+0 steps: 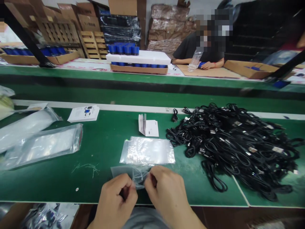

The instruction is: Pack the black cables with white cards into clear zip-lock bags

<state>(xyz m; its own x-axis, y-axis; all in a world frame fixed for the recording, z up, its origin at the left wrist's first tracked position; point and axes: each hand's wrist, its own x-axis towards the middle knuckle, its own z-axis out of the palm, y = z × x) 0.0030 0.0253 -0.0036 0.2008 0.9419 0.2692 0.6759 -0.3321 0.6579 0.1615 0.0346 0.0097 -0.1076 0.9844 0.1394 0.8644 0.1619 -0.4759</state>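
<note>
My left hand [116, 198] and my right hand [164, 190] are both closed in pinches on a small clear plastic bag [137, 175] at the near edge of the green table [100, 178]. The bag is crumpled between my fingertips. Just beyond it lies a stack of flat clear zip bags [147, 151]. A small pile of white folded leaflets [147, 126] stands behind the stack. A big heap of coiled black cables [233, 143] fills the table to the right of my hands.
Large clear bags [40, 143] and a white booklet [83, 113] lie at the left. Across a green conveyor [152, 86], a person sits with a plastic bottle [195, 60]. A tray of blue cylinders [138, 62] and cardboard boxes sit on the far bench.
</note>
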